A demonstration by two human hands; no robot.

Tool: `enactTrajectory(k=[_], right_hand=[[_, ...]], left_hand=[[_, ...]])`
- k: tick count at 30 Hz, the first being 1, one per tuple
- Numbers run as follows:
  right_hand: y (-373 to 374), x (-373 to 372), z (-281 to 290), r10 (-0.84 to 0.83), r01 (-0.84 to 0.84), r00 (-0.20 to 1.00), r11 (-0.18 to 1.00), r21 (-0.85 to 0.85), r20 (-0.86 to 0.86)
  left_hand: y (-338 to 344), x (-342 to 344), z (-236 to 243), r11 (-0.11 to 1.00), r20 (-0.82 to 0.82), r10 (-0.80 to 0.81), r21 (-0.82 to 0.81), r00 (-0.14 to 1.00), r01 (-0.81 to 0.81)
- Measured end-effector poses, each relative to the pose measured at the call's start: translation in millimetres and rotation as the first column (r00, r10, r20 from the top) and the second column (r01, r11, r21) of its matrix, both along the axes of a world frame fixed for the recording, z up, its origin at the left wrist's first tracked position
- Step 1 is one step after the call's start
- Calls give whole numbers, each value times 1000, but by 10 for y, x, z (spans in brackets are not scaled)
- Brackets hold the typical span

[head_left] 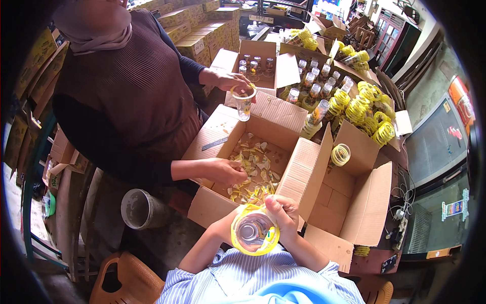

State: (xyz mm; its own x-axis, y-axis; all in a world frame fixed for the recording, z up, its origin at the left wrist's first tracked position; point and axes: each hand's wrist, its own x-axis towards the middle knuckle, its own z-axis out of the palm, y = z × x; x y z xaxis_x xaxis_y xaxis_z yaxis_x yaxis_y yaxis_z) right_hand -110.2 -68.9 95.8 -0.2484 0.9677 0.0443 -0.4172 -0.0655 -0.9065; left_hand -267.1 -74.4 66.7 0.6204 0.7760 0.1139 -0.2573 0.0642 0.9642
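Close to my body I hold a clear plastic cup with a yellow rim, its mouth turned up toward me. My left hand is closed round its left side, the fingers mostly hidden behind it. My right hand is closed at the right edge of the rim, thumb raised along it. Just beyond lies an open cardboard box with yellow and white scraps inside. Across it, a co-worker's hand hovers over the scraps, and the other hand holds a similar cup.
At my right stands another open box with yellow rings in it. Behind are stacked cups and yellow-rimmed stacks. A blade-like strip lies on a flap. A grey bucket stands at left, near an orange chair.
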Motion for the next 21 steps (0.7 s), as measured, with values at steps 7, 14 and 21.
enactTrajectory(k=[7,14,21], right_hand=[[5,-119,43,-204,191,974,973,-129,-94],[366,138,-96,6,-94,950,958,270,311],[397,221,28,-217,-415,567,758,503,794]], left_hand=[[-24,55,-133,992,44,85,-97,995,-80],[120,-36,119,917,-221,261,361,940,-169],[132,-107,225,859,-389,340,498,856,-115]])
